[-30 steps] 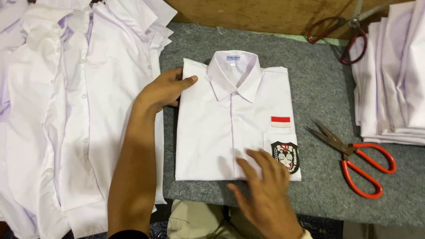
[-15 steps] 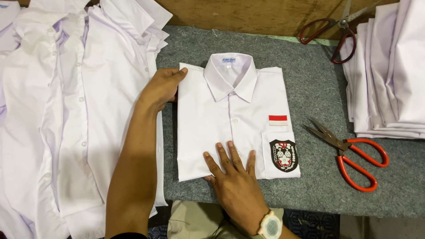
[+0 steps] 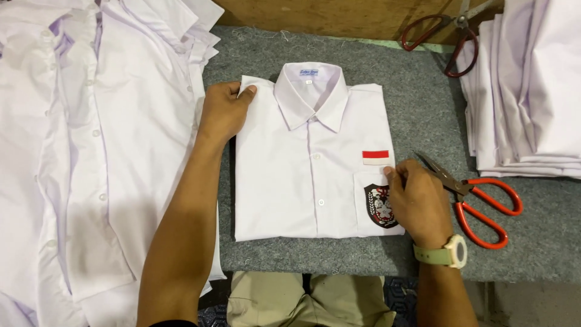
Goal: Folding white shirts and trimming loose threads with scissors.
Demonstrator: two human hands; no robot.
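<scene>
A folded white shirt (image 3: 302,175) lies collar-up on the grey felt table (image 3: 411,103), with a red-and-white patch and a dark crest on its chest pocket. My left hand (image 3: 223,112) grips the shirt's upper left shoulder edge. My right hand (image 3: 417,203), with a pale green watch on its wrist, rests on the shirt's right edge beside the pocket, fingers curled at the fabric.
Red-handled scissors (image 3: 478,197) lie just right of my right hand. A second, dark red pair (image 3: 439,33) sits at the back. Unfolded white shirts (image 3: 91,139) are piled at the left; a stack of folded ones (image 3: 532,91) stands at the right.
My right hand has slid from the shirt's bottom middle to its right edge by the pocket. The left hand has stayed at the upper left shoulder.
</scene>
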